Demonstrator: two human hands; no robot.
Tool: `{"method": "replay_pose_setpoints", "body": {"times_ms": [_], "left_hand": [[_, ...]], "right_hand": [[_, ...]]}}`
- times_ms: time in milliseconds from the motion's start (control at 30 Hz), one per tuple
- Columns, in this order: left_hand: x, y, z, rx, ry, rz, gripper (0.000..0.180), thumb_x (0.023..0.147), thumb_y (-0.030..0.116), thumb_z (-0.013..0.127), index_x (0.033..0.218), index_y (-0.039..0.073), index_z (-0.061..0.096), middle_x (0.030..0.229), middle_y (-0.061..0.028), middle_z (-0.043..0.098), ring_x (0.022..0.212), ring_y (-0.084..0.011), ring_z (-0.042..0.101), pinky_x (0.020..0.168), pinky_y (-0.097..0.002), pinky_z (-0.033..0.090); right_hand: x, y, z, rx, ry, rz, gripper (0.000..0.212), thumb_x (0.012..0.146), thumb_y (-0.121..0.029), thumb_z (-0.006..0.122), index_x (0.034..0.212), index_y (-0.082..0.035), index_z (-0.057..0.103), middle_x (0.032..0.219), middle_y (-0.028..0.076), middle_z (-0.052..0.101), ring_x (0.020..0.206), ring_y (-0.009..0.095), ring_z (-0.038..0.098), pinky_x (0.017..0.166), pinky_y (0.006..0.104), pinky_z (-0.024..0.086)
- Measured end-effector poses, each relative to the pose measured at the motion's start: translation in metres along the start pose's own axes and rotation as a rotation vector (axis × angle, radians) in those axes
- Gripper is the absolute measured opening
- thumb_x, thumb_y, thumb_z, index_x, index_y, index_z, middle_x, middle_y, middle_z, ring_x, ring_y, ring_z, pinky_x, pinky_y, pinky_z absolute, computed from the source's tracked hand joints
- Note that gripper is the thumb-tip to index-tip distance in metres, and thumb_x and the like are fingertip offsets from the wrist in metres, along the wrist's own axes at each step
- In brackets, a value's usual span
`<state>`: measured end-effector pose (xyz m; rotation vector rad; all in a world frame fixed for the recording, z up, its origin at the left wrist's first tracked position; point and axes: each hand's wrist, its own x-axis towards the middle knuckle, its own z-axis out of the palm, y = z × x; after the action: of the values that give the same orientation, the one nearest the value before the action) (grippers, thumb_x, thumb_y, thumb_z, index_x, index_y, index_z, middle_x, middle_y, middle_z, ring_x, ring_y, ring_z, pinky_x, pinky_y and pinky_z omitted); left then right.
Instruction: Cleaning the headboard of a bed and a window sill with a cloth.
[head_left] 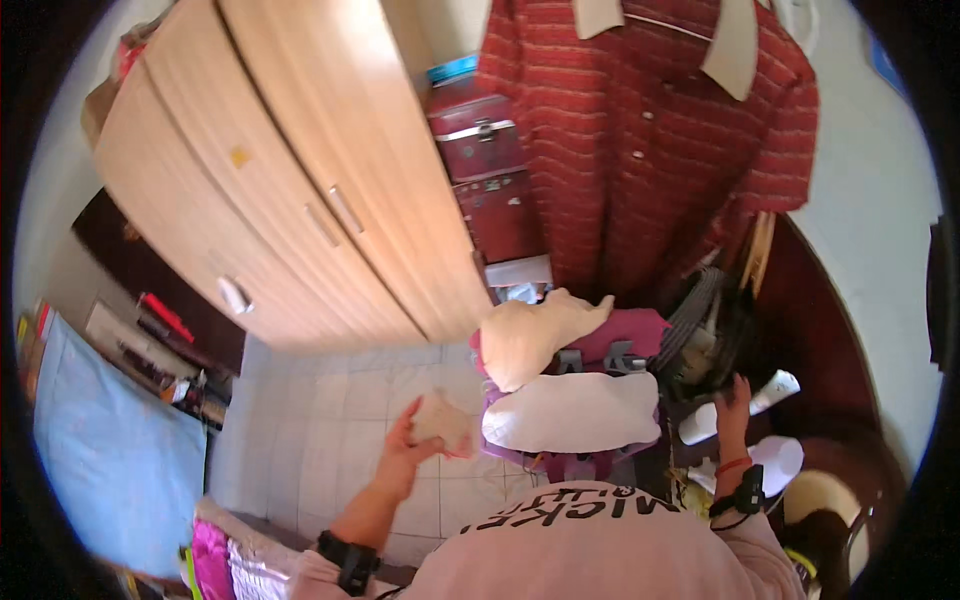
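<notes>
My left hand is closed around the edge of a cream cloth piece, held out over the tiled floor. My right hand is stretched forward on the right, its fingers apart. It is over a white tube-shaped thing that shows on both sides of it; whether they touch I cannot tell. Between my hands a white padded piece lies across a purple stand or seat. A larger cream cloth is draped on the far left part of the purple thing.
A tall wooden wardrobe stands at the far left. A red striped shirt hangs ahead beside stacked dark red cases. A dark bag is close to my right hand. A light blue cloth cover spreads at the left.
</notes>
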<state>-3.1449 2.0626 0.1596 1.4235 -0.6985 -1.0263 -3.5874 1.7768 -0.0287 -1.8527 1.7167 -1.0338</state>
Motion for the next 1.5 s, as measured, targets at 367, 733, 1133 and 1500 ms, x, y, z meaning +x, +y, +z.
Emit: {"method": "replay_pose_setpoints", "body": {"times_ms": [367, 733, 1133, 1500], "left_hand": [[0.077, 0.044, 0.074, -0.193, -0.801, -0.148, 0.085, 0.071, 0.019, 0.064, 0.138, 0.013, 0.011, 0.132, -0.0128, 0.033, 0.116, -0.0273, 0.041, 0.096, -0.0411, 0.031], [0.084, -0.029, 0.161, -0.092, -1.18, -0.413, 0.071, 0.076, 0.007, 0.059, 0.136, 0.014, 0.021, 0.137, -0.0124, 0.026, 0.116, -0.0256, 0.04, 0.091, -0.0367, 0.037], [0.052, -0.076, 0.21, 0.235, -0.828, -0.635, 0.028, 0.079, 0.007, 0.057, 0.106, 0.001, 0.053, 0.094, -0.0037, 0.057, 0.091, -0.0127, 0.052, 0.079, -0.0255, 0.041], [0.022, -0.093, 0.239, -0.093, -0.715, -0.594, 0.015, 0.081, 0.014, 0.055, 0.093, 0.005, 0.055, 0.094, -0.0003, 0.055, 0.086, -0.0118, 0.05, 0.076, -0.0271, 0.039]], "right_hand": [[-0.073, -0.262, -0.022, 0.786, -0.778, -0.042, 0.058, 0.079, -0.004, 0.057, 0.131, -0.006, 0.032, 0.127, 0.008, 0.039, 0.098, 0.013, 0.051, 0.08, 0.0272, 0.045], [-0.134, -0.186, -0.072, 0.819, -0.43, 0.382, 0.032, 0.084, -0.021, 0.055, 0.112, -0.005, 0.053, 0.092, -0.001, 0.059, 0.079, 0.005, 0.052, 0.068, 0.0214, 0.044], [-0.125, -0.121, -0.08, 0.443, -1.145, 0.194, 0.046, 0.084, -0.044, 0.05, 0.111, -0.007, 0.054, 0.097, 0.013, 0.06, 0.089, 0.02, 0.056, 0.076, 0.032, 0.044], [-0.14, 0.045, -0.048, -0.101, -0.601, 0.186, 0.05, 0.075, -0.029, 0.06, 0.121, -0.011, 0.047, 0.11, 0.014, 0.054, 0.102, 0.027, 0.052, 0.085, 0.0347, 0.042]]}}
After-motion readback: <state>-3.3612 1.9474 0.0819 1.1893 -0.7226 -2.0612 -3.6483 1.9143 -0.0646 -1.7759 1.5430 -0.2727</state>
